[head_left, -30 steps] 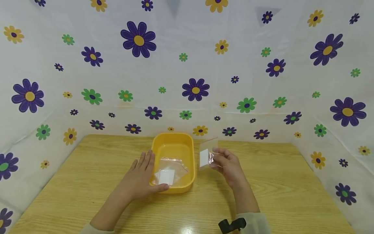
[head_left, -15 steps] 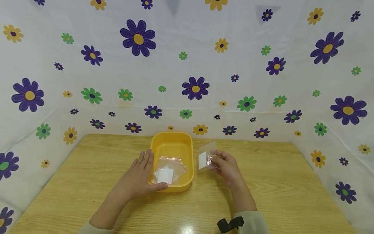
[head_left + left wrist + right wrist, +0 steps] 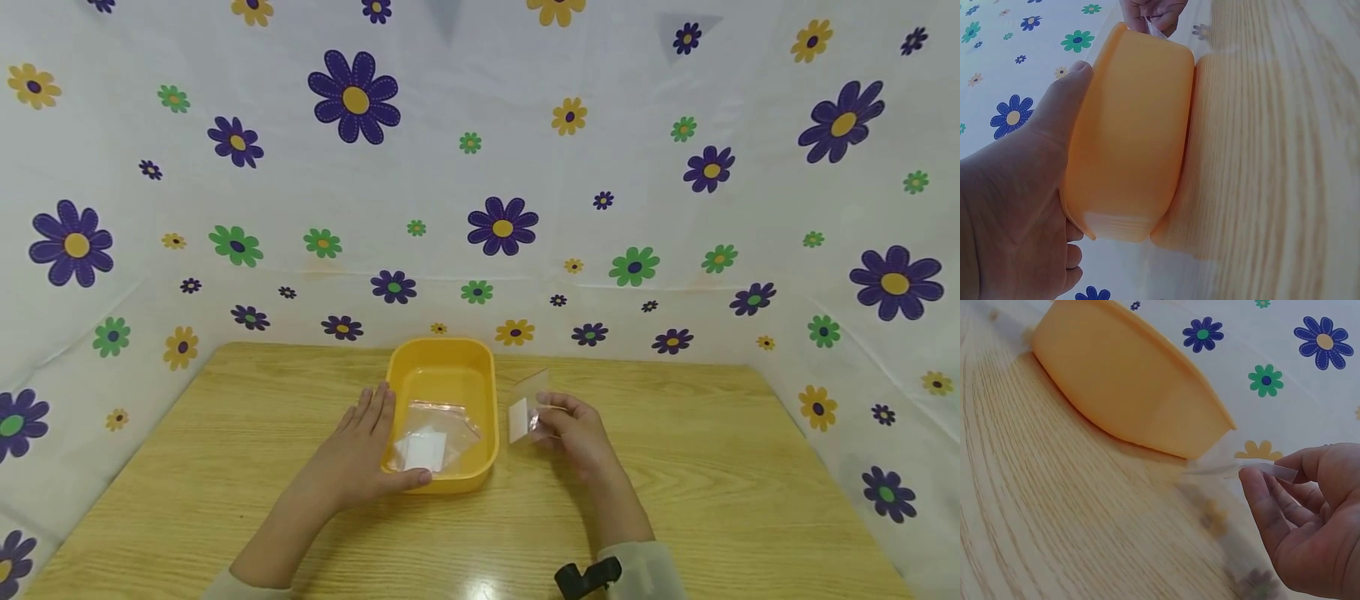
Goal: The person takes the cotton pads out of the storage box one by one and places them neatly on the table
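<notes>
A yellow plastic tub [image 3: 442, 354] stands on the table in the head view, with clear zip-lock bags [image 3: 438, 421] inside, a white square [image 3: 425, 451] showing among them. My left hand [image 3: 348, 462] rests on its near left corner, fingers straight along the left rim and thumb on the near rim. Right of the tub, my right hand [image 3: 588, 437] pinches another clear zip-lock bag [image 3: 528, 387] by its right part; a white square [image 3: 519, 419] shows in it. In the right wrist view thumb and fingertips [image 3: 1254, 478] hold the bag, seen nearly edge-on, near the tub's corner.
A light wooden table [image 3: 712, 467] carries the tub, which stands near its back edge. White cloth [image 3: 420, 183] printed with flowers hangs behind and at both sides. A black device [image 3: 588, 577] is worn at the right wrist.
My right hand has lowered slightly and moved a little left with the zip-lock bag, which has turned more edge-on. The left hand stays on the tub.
</notes>
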Demonstrator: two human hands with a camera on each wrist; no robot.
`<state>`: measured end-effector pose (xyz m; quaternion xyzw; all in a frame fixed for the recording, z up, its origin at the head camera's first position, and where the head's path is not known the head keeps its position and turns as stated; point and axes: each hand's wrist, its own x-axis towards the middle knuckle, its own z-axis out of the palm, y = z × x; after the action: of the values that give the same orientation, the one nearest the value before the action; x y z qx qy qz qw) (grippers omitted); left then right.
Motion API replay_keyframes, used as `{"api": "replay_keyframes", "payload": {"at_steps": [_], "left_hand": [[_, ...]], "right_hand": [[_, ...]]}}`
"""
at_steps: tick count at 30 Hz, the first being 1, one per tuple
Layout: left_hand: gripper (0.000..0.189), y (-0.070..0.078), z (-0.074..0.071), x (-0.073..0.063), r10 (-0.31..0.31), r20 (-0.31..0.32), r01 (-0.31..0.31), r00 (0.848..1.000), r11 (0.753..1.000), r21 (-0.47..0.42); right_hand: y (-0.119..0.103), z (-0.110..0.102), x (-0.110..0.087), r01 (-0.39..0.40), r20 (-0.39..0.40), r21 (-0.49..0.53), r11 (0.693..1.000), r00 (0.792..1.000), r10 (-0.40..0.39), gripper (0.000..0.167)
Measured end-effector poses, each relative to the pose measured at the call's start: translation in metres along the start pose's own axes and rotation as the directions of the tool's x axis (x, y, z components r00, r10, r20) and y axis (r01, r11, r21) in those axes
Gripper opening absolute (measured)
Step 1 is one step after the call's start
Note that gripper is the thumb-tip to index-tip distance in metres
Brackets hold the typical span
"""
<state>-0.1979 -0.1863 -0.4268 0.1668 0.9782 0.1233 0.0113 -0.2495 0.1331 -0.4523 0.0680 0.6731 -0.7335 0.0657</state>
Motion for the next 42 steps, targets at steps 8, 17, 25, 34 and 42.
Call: {"api": "replay_keyframes", "payload": {"at_steps": [8, 17, 25, 34, 42], "left_hand": [[0.128, 0.000, 0.000, 0.000, 0.001, -0.003, -0.001, 1.000, 1.000, -0.007], [0.129, 0.000, 0.000, 0.000, -0.004, -0.003, 0.004, 1.000, 1.000, -0.005], [0.128, 0.002, -0.001, -0.001, -0.008, 0.001, 0.008, 1.000, 1.000, -0.012], [0.129, 0.001, -0.001, 0.000, -0.009, 0.001, 0.009, 1.000, 1.000, -0.008], [0.128, 0.000, 0.000, -0.001, -0.002, -0.009, 0.001, 1.000, 1.000, -0.008]], "right_hand": [[0.003, -0.002, 0.000, -0.009, 0.000, -0.026, 1.000, 1.000, 0.009, 0.031], [0.004, -0.004, -0.003, -0.046, -0.013, -0.127, 0.991, 0.999, 0.045, 0.030], [0.001, -0.006, -0.007, -0.035, -0.045, -0.344, 0.938, 0.999, 0.020, 0.027], [-0.012, -0.004, -0.016, -0.004, -0.079, -0.600, 0.800, 0.995, -0.055, 0.024], [-0.020, -0.005, -0.019, 0.020, -0.078, -0.683, 0.730, 0.992, -0.100, 0.022]]}}
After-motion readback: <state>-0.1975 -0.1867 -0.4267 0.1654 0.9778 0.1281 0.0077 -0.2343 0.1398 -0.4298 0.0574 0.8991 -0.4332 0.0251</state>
